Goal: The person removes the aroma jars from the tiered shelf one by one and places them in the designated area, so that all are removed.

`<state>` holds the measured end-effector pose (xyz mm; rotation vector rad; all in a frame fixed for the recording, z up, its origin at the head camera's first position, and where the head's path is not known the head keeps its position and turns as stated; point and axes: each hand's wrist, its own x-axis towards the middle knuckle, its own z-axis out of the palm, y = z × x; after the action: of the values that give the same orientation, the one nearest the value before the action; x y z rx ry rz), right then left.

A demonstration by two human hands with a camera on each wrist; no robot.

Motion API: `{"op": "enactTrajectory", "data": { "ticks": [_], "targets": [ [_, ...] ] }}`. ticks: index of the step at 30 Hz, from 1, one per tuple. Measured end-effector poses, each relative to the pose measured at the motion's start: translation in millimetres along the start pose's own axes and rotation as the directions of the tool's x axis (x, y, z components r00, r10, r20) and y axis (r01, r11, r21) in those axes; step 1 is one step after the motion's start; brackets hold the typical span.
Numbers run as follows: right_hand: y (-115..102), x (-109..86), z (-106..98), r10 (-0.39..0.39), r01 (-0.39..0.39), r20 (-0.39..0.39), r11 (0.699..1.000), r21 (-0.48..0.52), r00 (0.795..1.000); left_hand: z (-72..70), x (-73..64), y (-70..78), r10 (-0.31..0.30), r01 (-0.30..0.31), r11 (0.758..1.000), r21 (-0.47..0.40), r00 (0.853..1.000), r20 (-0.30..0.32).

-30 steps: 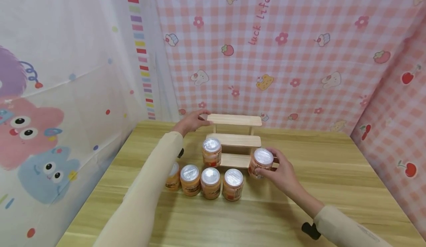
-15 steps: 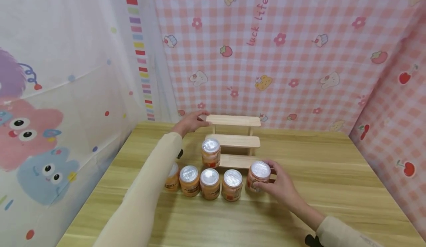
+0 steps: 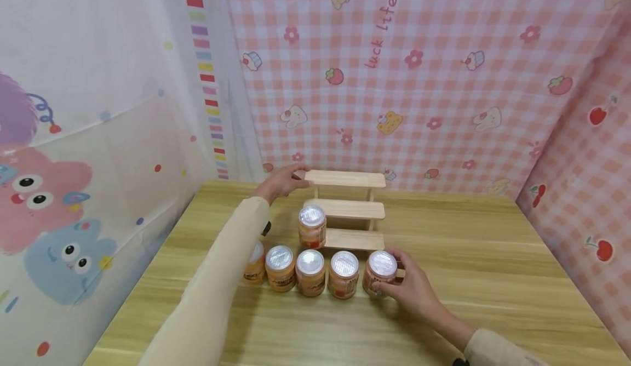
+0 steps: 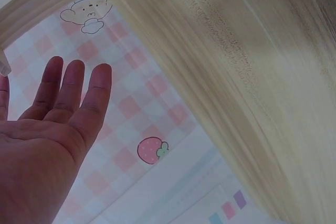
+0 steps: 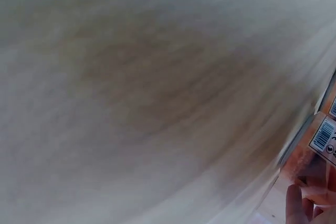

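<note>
A three-tier wooden display shelf (image 3: 345,209) stands at the back of the table. My left hand (image 3: 283,182) holds the left end of its top tier between thumb and finger; in the left wrist view, the other fingers (image 4: 71,90) of that hand stretch out beside it. My right hand (image 3: 411,289) grips an orange jar with a silver lid (image 3: 382,267) at the right end of a front row. Its fingertips (image 5: 294,203) press the jar's side (image 5: 304,163) in the right wrist view. Another such jar (image 3: 313,228) covers the left end of the bottom tier.
Several matching jars (image 3: 310,274) line up in front of the shelf, the leftmost (image 3: 254,267) partly behind my left sleeve (image 3: 212,278). A pink checked cloth (image 3: 419,92) hangs behind the wood-grain table (image 3: 468,245). A white patterned cloth (image 3: 123,136) hangs at left.
My right hand has brought its jar from beside the shelf's bottom tier toward the front, into line with the row. The left hand keeps its place on the shelf.
</note>
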<state>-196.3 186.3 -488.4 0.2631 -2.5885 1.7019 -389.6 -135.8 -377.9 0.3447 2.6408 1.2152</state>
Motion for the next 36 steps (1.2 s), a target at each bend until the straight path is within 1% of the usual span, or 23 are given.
{"op": "enactTrajectory", "data": {
  "ticks": [4,10,16,19,24,30,33,36],
  "targets": [
    [-3.1,0.7,-2.2,-0.031,0.031,-0.006,0.999,-0.029,1.0,-0.4,0.7,-0.1,0.0,0.0,1.0,-0.004,1.0,0.002],
    [-19.9,10.4,-4.9,-0.089,0.086,-0.031,0.993,-0.084,0.996,-0.6,-0.1,-0.5,-0.002,0.002,1.0,-0.006,1.0,0.006],
    [-43.5,24.9,1.0,-0.091,0.087,-0.041,0.992,-0.091,0.995,-0.2,-0.6,-0.7,0.003,-0.003,1.0,-0.003,1.0,0.002],
    [-55.9,33.6,6.7,-0.099,0.096,-0.032,0.992,-0.08,0.995,-0.1,-1.9,0.0,-0.001,0.001,1.0,-0.023,1.0,0.002],
    [-74.6,50.2,18.9,-0.11,0.109,-0.017,0.993,-0.043,0.994,-0.5,-2.5,0.9,-0.01,0.01,1.0,-0.025,1.0,-0.007],
    [-88.9,65.1,40.0,-0.061,0.061,-0.001,0.998,0.024,0.998,-0.6,-1.3,1.2,-0.005,0.005,1.0,-0.017,1.0,-0.001],
    [-92.0,69.9,50.5,-0.044,0.044,0.001,0.999,0.021,0.999,-0.3,-1.2,1.4,-0.004,0.004,1.0,-0.021,1.0,0.004],
    [-94.7,74.8,59.4,-0.029,0.029,-0.006,1.0,-0.002,1.0,0.3,-1.3,2.2,-0.007,0.007,1.0,-0.027,1.0,0.006]
  ]
}}
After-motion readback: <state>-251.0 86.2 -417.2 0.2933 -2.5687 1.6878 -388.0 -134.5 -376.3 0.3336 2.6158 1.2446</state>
